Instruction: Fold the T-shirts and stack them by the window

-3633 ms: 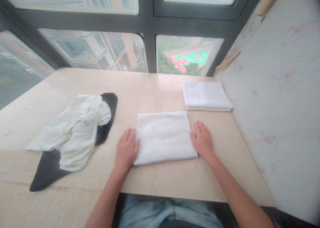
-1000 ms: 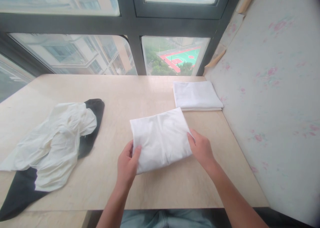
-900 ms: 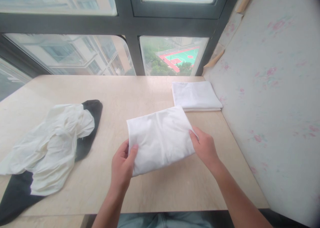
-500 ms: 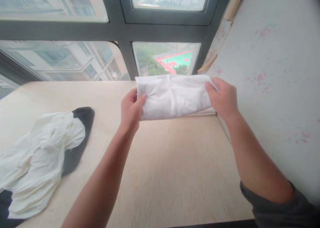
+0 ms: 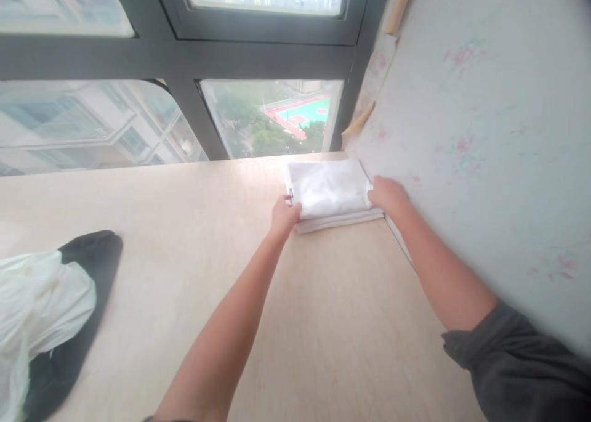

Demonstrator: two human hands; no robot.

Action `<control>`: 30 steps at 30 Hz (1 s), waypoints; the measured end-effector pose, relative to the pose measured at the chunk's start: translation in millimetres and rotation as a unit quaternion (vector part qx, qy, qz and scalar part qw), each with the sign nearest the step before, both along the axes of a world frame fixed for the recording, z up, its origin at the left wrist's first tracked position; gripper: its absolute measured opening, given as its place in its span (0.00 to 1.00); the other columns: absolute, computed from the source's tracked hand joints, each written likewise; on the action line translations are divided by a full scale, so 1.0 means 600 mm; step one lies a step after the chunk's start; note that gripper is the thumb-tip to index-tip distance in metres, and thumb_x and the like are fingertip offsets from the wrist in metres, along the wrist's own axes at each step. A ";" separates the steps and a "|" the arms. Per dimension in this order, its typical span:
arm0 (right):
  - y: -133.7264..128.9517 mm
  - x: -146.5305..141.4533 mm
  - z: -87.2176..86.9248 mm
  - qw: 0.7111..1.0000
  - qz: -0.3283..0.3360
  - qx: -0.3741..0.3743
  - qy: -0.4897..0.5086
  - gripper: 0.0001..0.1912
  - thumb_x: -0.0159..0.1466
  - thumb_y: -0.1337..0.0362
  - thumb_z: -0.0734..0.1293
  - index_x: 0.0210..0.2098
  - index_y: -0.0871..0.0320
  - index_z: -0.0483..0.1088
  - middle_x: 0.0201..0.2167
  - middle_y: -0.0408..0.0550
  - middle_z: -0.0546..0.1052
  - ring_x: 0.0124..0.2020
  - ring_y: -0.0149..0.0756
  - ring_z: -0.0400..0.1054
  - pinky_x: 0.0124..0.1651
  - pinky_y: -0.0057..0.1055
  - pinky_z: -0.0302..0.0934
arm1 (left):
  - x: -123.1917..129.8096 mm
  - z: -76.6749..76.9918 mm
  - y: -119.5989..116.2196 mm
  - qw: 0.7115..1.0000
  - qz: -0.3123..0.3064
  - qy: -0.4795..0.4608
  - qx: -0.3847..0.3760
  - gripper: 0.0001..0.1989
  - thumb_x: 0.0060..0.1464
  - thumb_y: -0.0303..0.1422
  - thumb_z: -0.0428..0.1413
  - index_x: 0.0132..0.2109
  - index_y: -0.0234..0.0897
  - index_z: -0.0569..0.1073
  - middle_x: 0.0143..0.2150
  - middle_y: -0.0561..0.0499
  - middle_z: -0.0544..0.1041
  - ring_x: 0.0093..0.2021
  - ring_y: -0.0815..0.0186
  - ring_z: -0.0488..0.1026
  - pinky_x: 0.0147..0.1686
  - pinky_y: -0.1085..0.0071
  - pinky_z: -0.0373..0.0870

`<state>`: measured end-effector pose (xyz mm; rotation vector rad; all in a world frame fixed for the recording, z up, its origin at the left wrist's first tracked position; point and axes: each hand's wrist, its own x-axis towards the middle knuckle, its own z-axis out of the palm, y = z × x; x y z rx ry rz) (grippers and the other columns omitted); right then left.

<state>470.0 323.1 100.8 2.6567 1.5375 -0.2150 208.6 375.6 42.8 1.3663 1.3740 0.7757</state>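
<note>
A folded white cloth (image 5: 330, 188) lies at the far right corner of the wooden surface, on top of other folded white cloth (image 5: 341, 222) whose edges show beneath it. My left hand (image 5: 285, 215) grips its near left corner, thumb on top and fingers at the side. At the opposite end my right hand (image 5: 386, 194) is closed on the right edge, close to the wall. Part of the right fingers is hidden by the cloth.
At the left, a crumpled white cloth (image 5: 41, 305) lies over a dark cloth (image 5: 99, 255) on the wooden surface (image 5: 194, 243). Floral wallpaper (image 5: 484, 194) covers the right wall, peeling near the grey window frame (image 5: 258, 58) at the back.
Both hands have carried the folded white cloth forward and down onto the stack in the corner. The view has turned right, so the crumpled cloth sits farther left.
</note>
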 end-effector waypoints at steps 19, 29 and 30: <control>-0.036 -0.038 -0.074 0.943 0.174 0.272 -0.081 0.20 0.67 0.71 0.55 0.53 0.62 0.72 0.57 0.59 0.71 0.58 0.48 0.60 0.57 0.43 0.54 | 0.008 0.028 -0.062 0.927 -0.099 0.203 0.298 0.24 0.59 0.35 0.55 0.63 0.40 0.66 0.63 0.38 0.67 0.67 0.47 0.57 0.64 0.51 0.54; -0.078 -0.024 -0.216 0.929 0.122 0.345 -0.059 0.25 0.71 0.59 0.54 0.58 0.65 0.69 0.61 0.60 0.70 0.64 0.49 0.59 0.66 0.48 0.51 | 0.051 -0.049 -0.139 0.762 -0.253 0.404 0.438 0.37 0.61 0.46 0.52 0.71 0.38 0.53 0.73 0.41 0.53 0.72 0.43 0.47 0.67 0.42 0.44; -0.084 -0.025 -0.220 0.926 0.108 0.358 -0.057 0.25 0.71 0.58 0.53 0.58 0.65 0.69 0.61 0.61 0.69 0.64 0.49 0.58 0.66 0.48 0.51 | 0.044 -0.050 -0.142 0.764 -0.251 0.402 0.438 0.36 0.61 0.45 0.51 0.71 0.38 0.53 0.73 0.42 0.53 0.72 0.44 0.46 0.68 0.42 0.43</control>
